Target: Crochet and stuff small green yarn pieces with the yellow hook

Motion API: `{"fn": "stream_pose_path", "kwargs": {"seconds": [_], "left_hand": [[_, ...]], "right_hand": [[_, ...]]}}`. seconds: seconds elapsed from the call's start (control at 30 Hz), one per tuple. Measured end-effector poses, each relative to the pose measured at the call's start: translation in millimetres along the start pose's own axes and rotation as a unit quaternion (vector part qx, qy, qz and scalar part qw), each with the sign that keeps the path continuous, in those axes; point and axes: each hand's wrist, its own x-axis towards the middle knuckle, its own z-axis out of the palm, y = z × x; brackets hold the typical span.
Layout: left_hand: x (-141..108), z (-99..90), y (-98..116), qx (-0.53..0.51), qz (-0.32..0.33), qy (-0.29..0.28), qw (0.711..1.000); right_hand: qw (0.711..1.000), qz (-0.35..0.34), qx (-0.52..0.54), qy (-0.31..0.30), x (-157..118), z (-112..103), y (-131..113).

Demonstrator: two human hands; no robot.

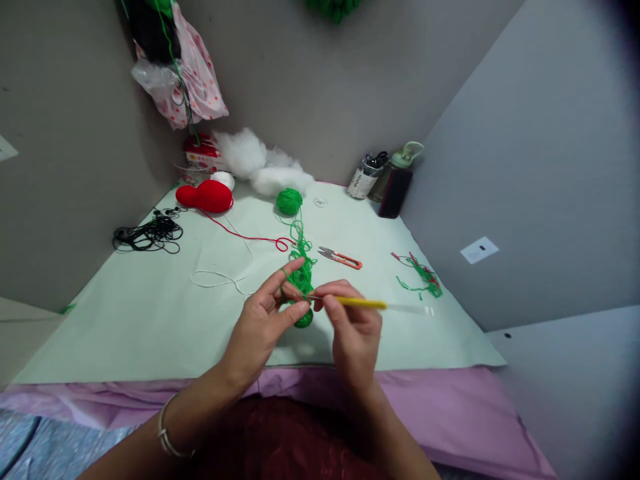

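My right hand (354,333) pinches a crochet hook (361,303) with a yellow handle, its thin metal tip pointing left. My left hand (265,317) is closed on green yarn, with a strand looped around a raised finger. The hook's tip meets the yarn at the left fingertips; the exact stitch is too small to make out. Just beyond and below the fingers lies a loose tangle of green yarn (301,275). From it strands lead up to a green yarn ball (289,201). To the right of the tangle rest orange-handled thread snips (341,258).
Red yarn (207,197), white stuffing (250,157) and black cord (153,233) lie at the back left. A pen cup (362,181), bottle (406,155) and phone (396,193) stand back right. Green and red yarn scraps (425,277) sit rightward. Grey panels (540,167) enclose the table.
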Motion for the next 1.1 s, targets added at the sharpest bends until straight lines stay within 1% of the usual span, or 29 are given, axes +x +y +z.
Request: {"fn": "stream_pose_path", "kwargs": {"seconds": [0.03,0.07,0.1,0.13,0.17,0.2,0.27,0.3,0.37,0.43,0.5,0.63,0.73,0.83,0.9,1.0,1.07,1.1], "left_hand": [[-1,2.4,-2,0.005,0.02,0.018,1.0],[-3,4.2,-3,0.0,0.025,0.027,0.999],[-3,5.2,-4,-0.017,0.014,0.026,0.999],[-3,5.2,-3,-0.041,-0.011,0.019,0.999],[-3,4.3,-2,-0.065,-0.042,0.007,0.997],[-2,2.7,0,-0.084,-0.072,-0.006,0.994],[1,-1.3,6,-0.104,-0.112,-0.028,0.988],[1,-2.9,8,-0.106,-0.116,-0.037,0.987],[2,-3.8,11,-0.093,-0.103,-0.044,0.989],[0,-1.8,11,-0.073,-0.081,-0.046,0.993],[-1,1.3,9,-0.061,-0.065,-0.044,0.995],[-2,3.9,6,-0.056,-0.056,-0.019,0.997],[0,2.4,6,-0.059,-0.054,-0.007,0.997],[3,-1.6,7,-0.061,-0.073,-0.014,0.995],[4,-5.4,8,-0.065,-0.095,-0.033,0.993],[5,-8.7,9,-0.063,-0.109,-0.054,0.991],[4,-7.2,8,-0.033,-0.083,-0.043,0.995],[3,-5.3,8,-0.004,-0.051,-0.027,0.998]], "right_hand": [[0.995,-0.069,-0.074,0.001,-4,3,1],[0.981,-0.138,-0.138,0.006,-8,6,3],[0.966,-0.189,-0.176,0.013,-10,7,4],[0.957,-0.214,-0.193,0.018,-11,7,5],[0.96,-0.211,-0.185,0.02,-11,6,6],[0.97,-0.185,-0.156,0.02,-10,4,5],[0.993,-0.099,-0.066,0.026,-4,-2,2],[0.998,-0.058,-0.015,0.031,-1,-4,0],[0.996,0.012,0.077,0.036,3,-7,-4],[0.99,0.047,0.129,0.02,5,-5,-5],[0.989,0.047,0.137,0.006,4,-1,-4],[0.996,0.023,0.091,0.008,1,5,-1],[0.997,0.011,0.072,0.003,1,4,-1],[0.998,0.002,0.059,0.005,3,-2,-1],[0.998,0.012,0.068,0.016,5,-7,-2],[0.991,0.062,0.116,0.021,9,-11,-3],[0.989,0.08,0.124,0.021,8,-10,-4],[0.992,0.069,0.104,0.017,7,-8,-5]]}}
